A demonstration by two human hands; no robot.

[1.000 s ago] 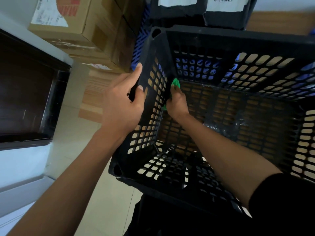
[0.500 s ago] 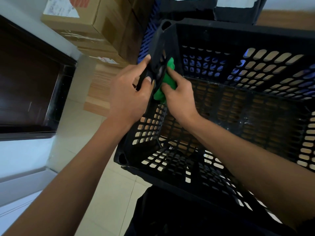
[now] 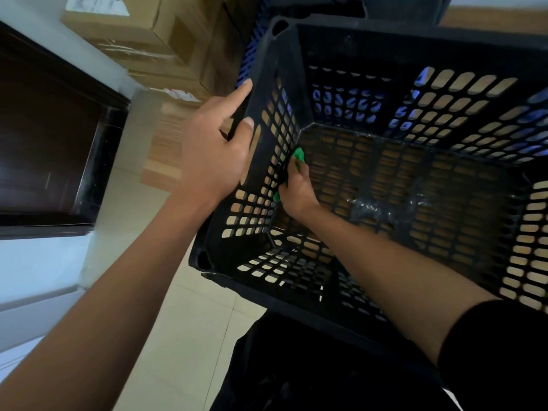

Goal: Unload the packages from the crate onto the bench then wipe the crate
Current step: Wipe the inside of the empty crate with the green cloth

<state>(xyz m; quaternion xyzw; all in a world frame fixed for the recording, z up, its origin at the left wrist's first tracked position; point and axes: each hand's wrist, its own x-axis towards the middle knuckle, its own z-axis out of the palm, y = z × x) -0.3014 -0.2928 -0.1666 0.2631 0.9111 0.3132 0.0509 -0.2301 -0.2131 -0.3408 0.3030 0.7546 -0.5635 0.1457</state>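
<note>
A black slotted plastic crate [image 3: 385, 43] fills the right of the head view, with no packages inside it. My left hand [image 3: 213, 146] grips the rim of its left wall from outside, thumb hooked over the edge. Inside the crate, my right hand [image 3: 296, 188] presses a green cloth [image 3: 298, 154] against the lower part of that same wall. Only bits of the cloth show past my fingers. A wet, shiny patch [image 3: 382, 209] lies on the crate floor.
Stacked cardboard boxes [image 3: 154, 34] stand at the upper left, beside a blue crate [image 3: 252, 51] behind the black one. A dark wooden panel [image 3: 44, 137] runs along the left. Pale floor tiles [image 3: 178, 321] lie below. A wooden surface [image 3: 498, 22] shows at top right.
My right hand with the green cloth slid down from the top rim of the left wall to its lower inner part. My left hand kept its grip on the wall.
</note>
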